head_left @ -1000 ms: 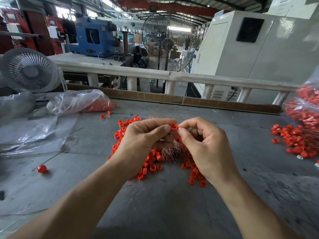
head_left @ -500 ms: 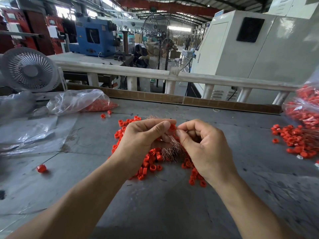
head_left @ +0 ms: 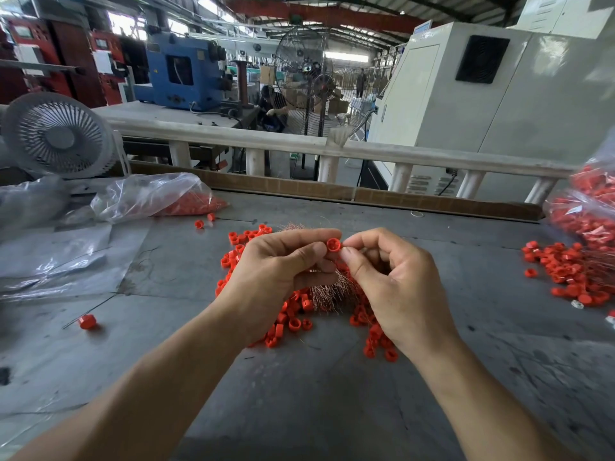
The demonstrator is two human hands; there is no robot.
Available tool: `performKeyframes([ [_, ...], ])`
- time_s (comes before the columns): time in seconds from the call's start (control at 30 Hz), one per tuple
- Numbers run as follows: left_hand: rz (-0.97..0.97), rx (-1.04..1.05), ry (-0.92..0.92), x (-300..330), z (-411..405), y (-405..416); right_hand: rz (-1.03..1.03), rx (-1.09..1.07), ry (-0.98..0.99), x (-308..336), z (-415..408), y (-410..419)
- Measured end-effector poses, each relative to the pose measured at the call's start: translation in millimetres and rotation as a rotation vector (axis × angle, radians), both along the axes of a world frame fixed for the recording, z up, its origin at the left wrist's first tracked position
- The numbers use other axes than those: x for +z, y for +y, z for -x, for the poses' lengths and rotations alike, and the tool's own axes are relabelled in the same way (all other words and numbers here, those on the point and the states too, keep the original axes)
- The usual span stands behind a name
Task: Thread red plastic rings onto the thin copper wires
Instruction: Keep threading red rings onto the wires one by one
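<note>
**One red ring pinched between both hands above the copper bundle**

Head view: both hands meet over the middle of the grey bench (head_left: 299, 410). The left hand (head_left: 279, 277) has its fingers curled, thumb and forefinger closing on a single red ring (head_left: 332, 244) from the left. The right hand (head_left: 396, 287) is curled too, with thumb and forefinger tips pinched against the ring's right side. The ring's open face points toward the camera. Whether a wire passes through it cannot be told.

Directly under the hands, partly hidden by them, lies a bundle of thin copper wires (head_left: 327, 296), its strands fanning out below the left hand's fingers and showing again just beyond its knuckles. A heap of loose red rings (head_left: 293, 322) surrounds the bundle on the bench, touching it, spreading left behind the left hand and trailing down under the right wrist.

Well apart on the right lies a second scatter of red rings (head_left: 565, 271), beside a clear bag of rings (head_left: 592, 211) at the frame's edge. At the far left is another plastic bag (head_left: 149, 197) holding red rings, near a white fan (head_left: 58, 136). A lone ring (head_left: 88, 321) sits on the near left of the bench.
</note>
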State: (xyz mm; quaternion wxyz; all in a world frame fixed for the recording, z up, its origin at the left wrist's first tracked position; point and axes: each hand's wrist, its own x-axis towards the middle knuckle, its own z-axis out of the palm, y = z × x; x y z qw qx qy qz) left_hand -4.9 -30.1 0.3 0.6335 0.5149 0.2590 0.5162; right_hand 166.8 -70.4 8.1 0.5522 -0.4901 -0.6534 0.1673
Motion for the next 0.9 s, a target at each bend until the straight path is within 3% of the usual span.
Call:
performKeyframes([
  [0.9, 0.021, -0.029, -0.056, 5.1, 1.7, -0.9, -0.041, 0.106, 0.143, -2.3, 1.7, 0.3],
])
